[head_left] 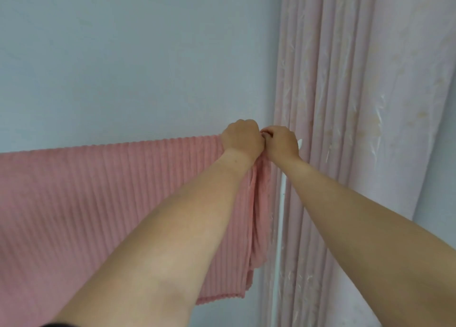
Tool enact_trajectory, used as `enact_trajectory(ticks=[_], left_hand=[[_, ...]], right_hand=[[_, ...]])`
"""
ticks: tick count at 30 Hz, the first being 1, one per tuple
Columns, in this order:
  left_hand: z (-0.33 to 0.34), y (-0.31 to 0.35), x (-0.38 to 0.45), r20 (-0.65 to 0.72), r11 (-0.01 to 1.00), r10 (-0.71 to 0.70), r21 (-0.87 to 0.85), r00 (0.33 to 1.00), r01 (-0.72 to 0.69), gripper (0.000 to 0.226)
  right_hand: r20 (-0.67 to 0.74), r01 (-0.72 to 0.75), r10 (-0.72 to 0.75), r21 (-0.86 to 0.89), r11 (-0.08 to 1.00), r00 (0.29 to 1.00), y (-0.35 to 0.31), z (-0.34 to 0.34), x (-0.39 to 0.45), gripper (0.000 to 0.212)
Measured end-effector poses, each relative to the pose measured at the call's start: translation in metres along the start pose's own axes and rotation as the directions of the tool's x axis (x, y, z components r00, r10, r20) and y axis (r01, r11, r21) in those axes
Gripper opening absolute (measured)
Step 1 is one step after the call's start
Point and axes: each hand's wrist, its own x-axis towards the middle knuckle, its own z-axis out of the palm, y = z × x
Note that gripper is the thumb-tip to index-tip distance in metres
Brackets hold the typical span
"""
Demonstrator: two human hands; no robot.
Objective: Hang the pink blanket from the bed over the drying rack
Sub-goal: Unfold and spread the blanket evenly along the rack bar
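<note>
The pink blanket [98, 191] already hangs over the top bar of the drying rack [280, 215], its long edge running level from the left of the view to the rack's right end, where both hands meet. The left hand [243, 139] and the right hand [282, 142] are closed side by side on the blanket's top right corner, touching each other; the loose, bunched cloth falls straight below them. Neither hand is clearly nearer (they share one spot). Count: one blanket, one white rack post visible, two hands, one curtain [357, 104] just right of the post.
</note>
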Motion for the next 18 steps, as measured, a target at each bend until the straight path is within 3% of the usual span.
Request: enact_trajectory(ticks=[5,9,13,16,18], left_hand=[[-0.006,-0.005,-0.001,0.023,0.998,0.049,-0.051,0.999,-0.048,0.024],[-0.016,-0.02,0.003,-0.039,0.99,-0.034,-0.138,0.999,0.028,0.019],[-0.039,-0.061,0.012,-0.14,0.985,-0.169,-0.072,0.976,0.16,0.021],[-0.052,-0.097,0.01,0.0,0.981,-0.19,0.043,0.982,0.19,0.024],[-0.054,-0.117,0.006,0.097,0.977,-0.211,0.059,0.973,0.206,0.02]], right_hand=[[-0.065,-0.014,0.003,-0.177,0.984,0.998,-0.002,0.002,-0.008,0.033],[-0.133,-0.053,0.015,-0.293,0.955,0.991,0.009,0.001,-0.01,0.021],[-0.189,-0.108,0.043,-0.345,0.932,0.981,0.02,-0.014,-0.005,0.022],[-0.246,-0.175,0.07,-0.438,0.882,0.967,-0.006,-0.009,-0.006,0.028],[-0.304,-0.14,0.024,-0.362,0.922,0.952,-0.034,0.006,-0.01,0.035]])
